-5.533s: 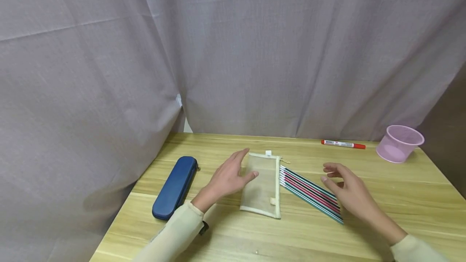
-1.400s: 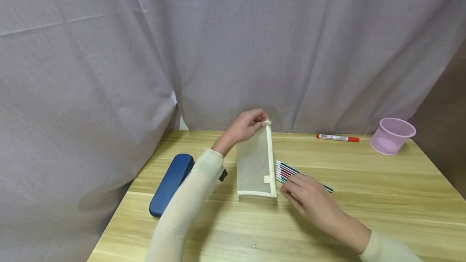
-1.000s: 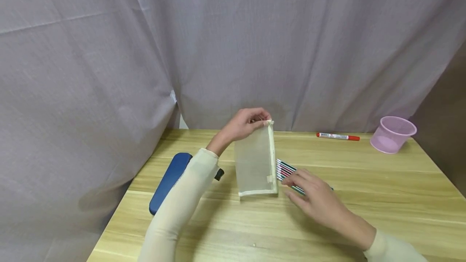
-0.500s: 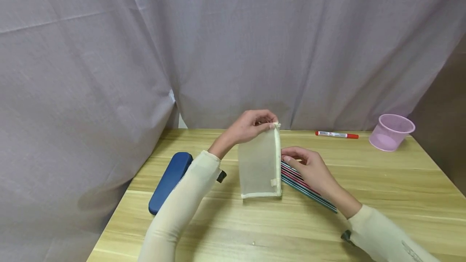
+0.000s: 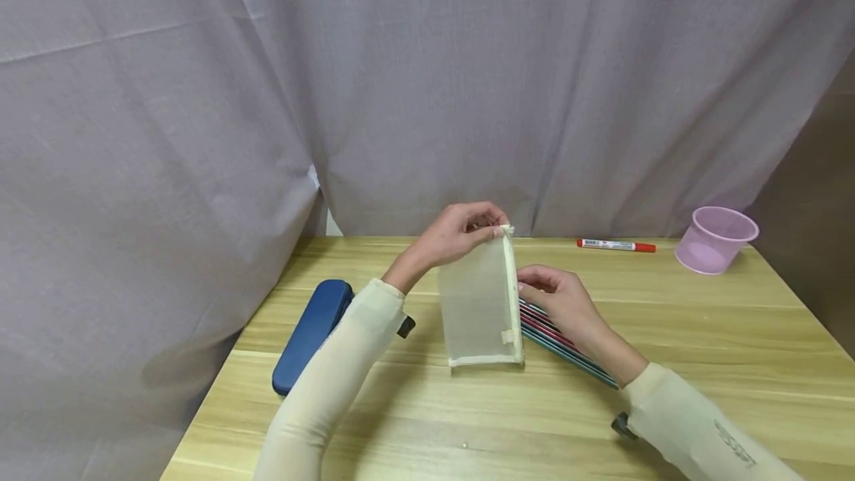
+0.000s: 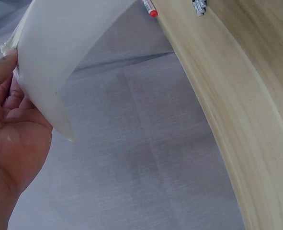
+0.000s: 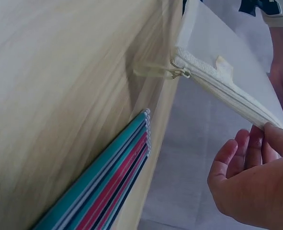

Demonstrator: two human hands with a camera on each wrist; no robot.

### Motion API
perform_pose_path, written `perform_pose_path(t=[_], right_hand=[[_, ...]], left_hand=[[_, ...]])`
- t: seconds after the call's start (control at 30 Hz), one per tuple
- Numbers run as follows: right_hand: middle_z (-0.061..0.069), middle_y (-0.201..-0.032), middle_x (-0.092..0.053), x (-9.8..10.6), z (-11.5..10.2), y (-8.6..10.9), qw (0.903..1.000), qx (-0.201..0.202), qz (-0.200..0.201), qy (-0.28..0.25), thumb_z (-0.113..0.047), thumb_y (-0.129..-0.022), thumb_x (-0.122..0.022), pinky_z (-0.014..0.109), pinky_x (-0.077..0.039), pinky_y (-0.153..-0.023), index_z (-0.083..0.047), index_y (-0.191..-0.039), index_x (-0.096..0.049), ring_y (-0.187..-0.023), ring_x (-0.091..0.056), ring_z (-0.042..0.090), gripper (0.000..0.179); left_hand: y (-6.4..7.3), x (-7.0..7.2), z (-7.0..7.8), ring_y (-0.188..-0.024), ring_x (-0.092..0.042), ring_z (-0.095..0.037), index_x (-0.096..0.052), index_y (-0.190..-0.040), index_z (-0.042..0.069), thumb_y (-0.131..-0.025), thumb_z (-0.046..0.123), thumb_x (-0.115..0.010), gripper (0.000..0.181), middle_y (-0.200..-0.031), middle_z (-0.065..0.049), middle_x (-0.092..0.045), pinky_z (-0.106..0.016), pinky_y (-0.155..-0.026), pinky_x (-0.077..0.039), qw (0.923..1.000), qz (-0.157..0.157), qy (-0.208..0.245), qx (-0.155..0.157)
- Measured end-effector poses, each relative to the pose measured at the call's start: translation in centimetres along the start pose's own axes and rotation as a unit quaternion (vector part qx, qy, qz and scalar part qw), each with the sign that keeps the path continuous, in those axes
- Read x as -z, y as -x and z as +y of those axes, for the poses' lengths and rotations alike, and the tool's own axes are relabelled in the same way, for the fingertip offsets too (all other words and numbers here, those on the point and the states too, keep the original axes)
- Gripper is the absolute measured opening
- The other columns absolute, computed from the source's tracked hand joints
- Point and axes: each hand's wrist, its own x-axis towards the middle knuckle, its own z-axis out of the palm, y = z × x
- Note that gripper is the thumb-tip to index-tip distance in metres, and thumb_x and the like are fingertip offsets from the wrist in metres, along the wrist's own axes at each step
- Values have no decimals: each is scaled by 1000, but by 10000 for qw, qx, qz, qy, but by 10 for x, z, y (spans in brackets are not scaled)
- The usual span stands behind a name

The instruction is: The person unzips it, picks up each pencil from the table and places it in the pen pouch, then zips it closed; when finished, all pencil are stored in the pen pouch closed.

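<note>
A cream mesh zipper pouch (image 5: 477, 310) is held up on edge over the wooden table. My left hand (image 5: 457, 234) grips its far upper corner, thumb on the near face, and the left wrist view shows the same pinch on the pouch (image 6: 60, 52). My right hand (image 5: 561, 303) pinches the zipper edge partway along, as seen in the right wrist view. There the zipper slider (image 7: 180, 73), with its cord pull, sits at the near end of the zip. Below my right hand lies a row of green and red pencils (image 5: 568, 347), their far ends partly hidden.
On the left of the wooden table (image 5: 427, 444) lies a blue zip case (image 5: 310, 336), partly behind my left sleeve. A red marker (image 5: 616, 246) lies at the back, with a pink mesh cup (image 5: 715, 243) at the right. A grey curtain (image 5: 427, 95) hangs behind.
The pouch has been lifted from lying flat, and the zipper slider went from the far end to the near end. My right hand left the slider and moved up to the zipper edge.
</note>
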Motion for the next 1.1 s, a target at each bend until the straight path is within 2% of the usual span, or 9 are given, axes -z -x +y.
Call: perform_pose_path(t=[0.2, 0.33, 0.47, 0.53, 0.67, 0.77, 0.83, 0.97, 1.1], right_hand=[[-10, -100, -77, -1, 1, 0, 9982, -174, -72, -573, -17, -100, -72, 23, -58, -89, 5, -124, -70, -97, -70, 4, 32], [-13, -95, -76, -1, 2, 3, 9951, -342, -92, -919, -18, -99, -74, 25, -59, -88, 2, -122, -69, -94, -71, 5, 32], [-15, -93, -76, 0, 2, 7, 9923, -476, -3, -1145, -20, -98, -76, 25, -59, -86, -5, -117, -71, -92, -71, 3, 24], [-16, -93, -75, 2, 2, 9, 9915, -541, 89, -1177, -21, -98, -76, 25, -59, -85, -9, -114, -72, -91, -71, 3, 20], [-17, -94, -76, 3, 1, 15, 9899, -641, 218, -1243, -23, -99, -75, 25, -59, -85, -15, -113, -73, -93, -71, 2, 15], [-14, -94, -77, 3, 1, 17, 9867, -674, 204, -1464, -22, -99, -75, 24, -60, -84, -17, -111, -73, -92, -71, 2, 14], [-12, -94, -77, 1, 0, 19, 9842, -659, 90, -1640, -21, -99, -75, 24, -60, -83, -15, -111, -73, -90, -72, 3, 14], [-9, -94, -78, -7, -3, 20, 9838, -529, -178, -1704, -20, -98, -76, 24, -61, -82, -10, -112, -74, -88, -73, 4, 17], [-10, -94, -78, -14, -5, 19, 9864, -444, -242, -1562, -19, -98, -76, 21, -60, -80, -10, -111, -75, -88, -72, 3, 16]], left_hand=[[4, -5, -2, -107, -71, -12, -74, -116, 13, -103, 20, -69, 15, -114, -2, -78, -32, -99, -57, 9989, 310, -361, -41], [10, -13, -4, -120, -65, -17, -72, -122, 13, -99, 24, -74, 26, -123, -2, -75, -39, -111, -49, 9889, 999, -1073, -262], [24, -27, 0, -106, -66, -19, -65, -117, 8, -96, 22, -79, 28, -111, -5, -71, -36, -98, -52, 9734, 1872, -1302, -229], [35, -36, 3, -92, -66, -15, -62, -109, 9, -96, 23, -79, 26, -98, -3, -70, -29, -85, -55, 9723, 2035, -1146, -38], [59, -55, 13, -74, -65, -7, -58, -108, 17, -95, 45, -77, 36, -83, 6, -68, -21, -66, -52, 9799, 1596, -966, 706], [74, -68, 18, -75, -65, -6, -56, -119, 21, -90, 63, -74, 54, -87, 8, -70, -22, -67, -52, 9798, 1172, -1028, 1255], [82, -74, 20, -76, -66, -5, -54, -126, 22, -88, 70, -73, 64, -91, 6, -74, -23, -68, -52, 9771, 1072, -1073, 1492], [97, -78, 19, -73, -65, -3, -53, -133, 21, -87, 67, -75, 69, -92, 6, -75, -23, -68, -53, 9762, 1048, -959, 1639], [105, -76, 20, -66, -65, 0, -53, -138, 18, -93, 52, -75, 60, -87, 11, -75, -22, -64, -54, 9792, 1079, -759, 1541]])
